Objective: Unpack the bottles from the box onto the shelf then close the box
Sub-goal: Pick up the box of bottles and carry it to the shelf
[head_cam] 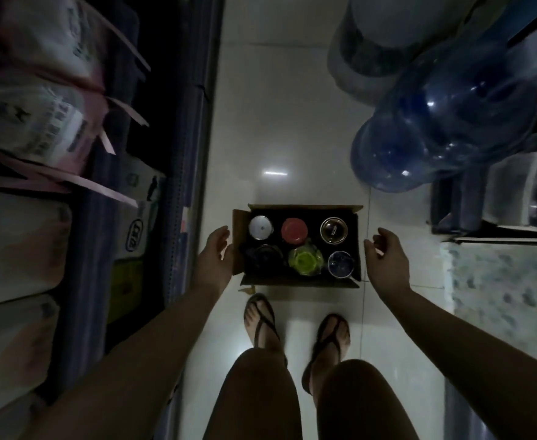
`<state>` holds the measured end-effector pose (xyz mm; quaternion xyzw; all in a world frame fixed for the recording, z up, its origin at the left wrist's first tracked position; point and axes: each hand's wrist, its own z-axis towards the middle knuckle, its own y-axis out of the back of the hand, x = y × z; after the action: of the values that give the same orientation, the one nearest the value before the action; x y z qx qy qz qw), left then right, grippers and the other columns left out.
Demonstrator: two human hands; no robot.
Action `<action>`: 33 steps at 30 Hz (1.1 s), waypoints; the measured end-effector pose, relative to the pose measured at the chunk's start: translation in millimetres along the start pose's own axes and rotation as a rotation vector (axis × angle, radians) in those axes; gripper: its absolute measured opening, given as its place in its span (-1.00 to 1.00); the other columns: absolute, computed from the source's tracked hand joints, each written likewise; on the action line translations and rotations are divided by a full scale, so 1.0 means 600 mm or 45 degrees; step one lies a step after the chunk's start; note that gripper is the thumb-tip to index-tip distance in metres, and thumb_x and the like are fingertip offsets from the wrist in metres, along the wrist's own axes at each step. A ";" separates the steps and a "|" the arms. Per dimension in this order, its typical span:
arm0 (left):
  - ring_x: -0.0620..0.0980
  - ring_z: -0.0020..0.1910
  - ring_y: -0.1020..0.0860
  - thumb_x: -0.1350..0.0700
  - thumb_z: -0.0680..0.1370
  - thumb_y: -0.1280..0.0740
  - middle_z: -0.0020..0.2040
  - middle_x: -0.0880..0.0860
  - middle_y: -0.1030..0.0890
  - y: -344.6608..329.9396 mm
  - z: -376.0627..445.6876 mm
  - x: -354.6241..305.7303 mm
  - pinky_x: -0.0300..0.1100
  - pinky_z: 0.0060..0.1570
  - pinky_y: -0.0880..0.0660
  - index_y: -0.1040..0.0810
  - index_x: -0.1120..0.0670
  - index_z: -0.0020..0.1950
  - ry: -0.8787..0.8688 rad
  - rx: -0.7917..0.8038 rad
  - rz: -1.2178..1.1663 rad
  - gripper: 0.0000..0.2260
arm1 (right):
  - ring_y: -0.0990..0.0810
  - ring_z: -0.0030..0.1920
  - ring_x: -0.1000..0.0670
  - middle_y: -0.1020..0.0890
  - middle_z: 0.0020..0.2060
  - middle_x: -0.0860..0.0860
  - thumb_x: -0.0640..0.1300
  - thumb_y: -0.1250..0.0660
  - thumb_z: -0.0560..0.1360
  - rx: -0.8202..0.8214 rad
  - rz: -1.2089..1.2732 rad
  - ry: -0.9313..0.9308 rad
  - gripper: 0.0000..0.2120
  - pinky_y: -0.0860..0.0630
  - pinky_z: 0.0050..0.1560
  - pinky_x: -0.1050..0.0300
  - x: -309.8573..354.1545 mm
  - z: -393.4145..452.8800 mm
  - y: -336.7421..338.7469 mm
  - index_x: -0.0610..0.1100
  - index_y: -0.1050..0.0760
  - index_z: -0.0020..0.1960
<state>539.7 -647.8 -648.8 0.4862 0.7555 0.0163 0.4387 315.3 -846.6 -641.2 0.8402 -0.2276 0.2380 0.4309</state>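
Observation:
An open cardboard box (302, 208) sits on the white tiled floor just beyond my feet. Inside stand several bottles seen from above: a silver-capped one (260, 228), a red-capped one (294, 230), a clear one (334, 230), a dark one (265, 256), a green one (305, 259) and a bluish one (341, 264). My left hand (216, 252) is at the box's left flap, fingers spread, touching or nearly touching it. On the other side, my right hand (384, 255) hovers just off the box's right wall, fingers loosely curled and holding nothing.
A dark shelf unit (194, 128) stacked with plastic-wrapped packs (35, 122) runs along the left. Large blue water jugs (445, 122) lie at the right, with boxes (514, 198) beyond them. My sandalled feet (261, 322) stand right behind the box. The aisle is narrow.

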 end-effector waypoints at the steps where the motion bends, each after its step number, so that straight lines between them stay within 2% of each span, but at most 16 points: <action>1: -0.12 0.32 -0.38 0.18 0.63 -0.20 0.30 -0.10 -0.42 -0.010 0.013 0.016 -0.19 0.24 -0.35 -0.31 0.03 0.47 -0.003 -0.008 0.020 -0.61 | -0.47 0.28 -0.16 -0.50 0.27 -0.23 -0.15 -0.26 0.56 -0.005 0.002 0.000 -0.55 -0.39 0.26 0.03 -0.016 0.015 -0.016 -0.27 -0.29 0.39; 4: -0.02 0.41 -0.36 0.15 0.63 -0.22 0.45 -0.02 -0.37 -0.035 0.047 0.056 0.00 0.36 -0.37 -0.27 -0.02 0.50 -0.011 -0.027 -0.058 -0.57 | -0.40 0.35 -0.17 -0.43 0.34 -0.25 -0.14 -0.27 0.55 -0.010 0.023 -0.007 -0.48 -0.36 0.35 -0.08 -0.051 0.055 -0.052 -0.27 -0.21 0.44; 7: 0.04 0.42 -0.38 0.15 0.63 -0.23 0.48 0.00 -0.35 -0.057 0.077 0.086 0.03 0.32 -0.43 -0.22 -0.06 0.51 0.013 -0.002 -0.171 -0.53 | -0.38 0.37 -0.16 -0.40 0.36 -0.25 -0.15 -0.24 0.57 0.013 0.000 0.050 -0.46 -0.35 0.35 -0.06 -0.080 0.084 -0.077 -0.21 -0.14 0.48; 10: 0.03 0.41 -0.39 0.17 0.62 -0.22 0.48 -0.04 -0.34 -0.071 0.093 0.107 0.13 0.31 -0.44 -0.16 -0.21 0.50 -0.093 0.022 -0.127 -0.47 | -0.39 0.37 -0.16 -0.39 0.38 -0.23 -0.14 -0.19 0.59 0.071 -0.034 0.123 -0.43 -0.36 0.30 -0.01 -0.104 0.095 -0.093 -0.13 -0.05 0.52; 12: -0.03 0.42 -0.36 0.17 0.62 -0.21 0.49 -0.06 -0.33 -0.077 0.100 0.115 0.11 0.34 -0.41 -0.12 -0.24 0.51 -0.179 0.008 -0.028 -0.45 | -0.44 0.33 -0.13 -0.40 0.38 -0.19 -0.12 -0.14 0.61 0.106 -0.061 0.186 -0.44 -0.40 0.27 -0.01 -0.119 0.099 -0.101 -0.03 0.00 0.53; 15: -0.13 0.37 -0.36 0.16 0.63 -0.21 0.49 -0.06 -0.33 -0.086 0.112 0.123 0.03 0.34 -0.42 -0.09 -0.18 0.55 -0.200 -0.035 0.004 -0.45 | -0.47 0.29 -0.07 -0.41 0.39 -0.10 -0.17 -0.07 0.62 0.113 -0.076 0.269 -0.48 -0.41 0.24 0.05 -0.134 0.098 -0.105 0.06 -0.01 0.52; 18: -0.14 0.38 -0.33 0.16 0.63 -0.22 0.44 -0.18 -0.32 -0.090 0.120 0.134 0.07 0.36 -0.41 -0.12 -0.17 0.54 -0.203 -0.053 -0.033 -0.45 | -0.47 0.32 -0.11 -0.38 0.42 -0.05 -0.12 -0.01 0.64 0.030 -0.079 0.338 -0.52 -0.44 0.28 -0.05 -0.144 0.098 -0.106 0.15 -0.02 0.51; 20: -0.14 0.39 -0.31 0.15 0.62 -0.24 0.41 -0.22 -0.31 -0.095 0.126 0.139 0.09 0.37 -0.39 -0.12 -0.18 0.54 -0.208 -0.052 -0.055 -0.44 | -0.56 0.19 -0.21 -0.46 0.36 -0.13 -0.09 -0.03 0.64 -0.006 -0.098 0.297 -0.51 -0.52 0.16 -0.08 -0.151 0.104 -0.108 0.17 0.02 0.51; 22: -0.10 0.41 -0.33 0.14 0.61 -0.26 0.45 -0.19 -0.31 -0.099 0.127 0.142 0.11 0.36 -0.40 -0.11 -0.21 0.54 -0.199 -0.063 -0.090 -0.42 | -0.62 0.02 -0.27 -0.56 0.22 -0.22 -0.09 -0.08 0.63 -0.013 -0.114 0.255 -0.47 -0.57 0.00 -0.07 -0.160 0.110 -0.108 0.15 0.04 0.51; 24: -0.03 0.44 -0.35 0.11 0.61 -0.26 0.49 -0.11 -0.32 -0.097 0.132 0.150 0.14 0.35 -0.40 -0.12 -0.26 0.52 -0.197 -0.108 -0.105 -0.44 | -0.63 -0.06 -0.30 -0.60 0.12 -0.29 -0.15 -0.10 0.63 -0.041 -0.102 0.248 -0.46 -0.53 -0.07 0.01 -0.166 0.115 -0.103 0.08 0.01 0.53; 27: 0.05 0.38 -0.43 0.07 0.60 -0.27 0.46 0.02 -0.40 -0.085 0.140 0.159 0.18 0.29 -0.45 -0.18 -0.38 0.45 -0.210 -0.170 -0.134 -0.46 | -0.61 -0.02 -0.32 -0.57 0.16 -0.32 -0.21 -0.12 0.62 -0.074 -0.057 0.227 -0.46 -0.48 -0.03 0.05 -0.171 0.121 -0.092 0.03 -0.03 0.53; 31: 0.08 0.27 -0.54 0.19 0.60 -0.27 0.38 0.12 -0.48 -0.077 0.140 0.141 0.16 0.18 -0.54 -0.28 -0.45 0.35 -0.207 -0.154 -0.257 -0.44 | -0.62 0.00 -0.28 -0.56 0.21 -0.25 -0.06 -0.11 0.56 -0.102 -0.031 0.283 -0.46 -0.49 -0.01 0.07 -0.176 0.121 -0.081 0.10 -0.08 0.51; 33: 0.10 0.25 -0.55 0.19 0.61 -0.26 0.37 0.12 -0.49 -0.072 0.136 0.132 0.14 0.12 -0.57 -0.30 -0.47 0.33 -0.180 -0.126 -0.302 -0.45 | -0.62 0.01 -0.25 -0.55 0.24 -0.19 -0.05 -0.09 0.53 -0.122 -0.016 0.290 -0.46 -0.51 0.00 0.06 -0.176 0.116 -0.073 0.10 -0.12 0.50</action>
<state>553.0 -644.2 -769.6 0.3712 0.7733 -0.0328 0.5130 272.7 -862.7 -767.0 0.7875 -0.1831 0.3182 0.4951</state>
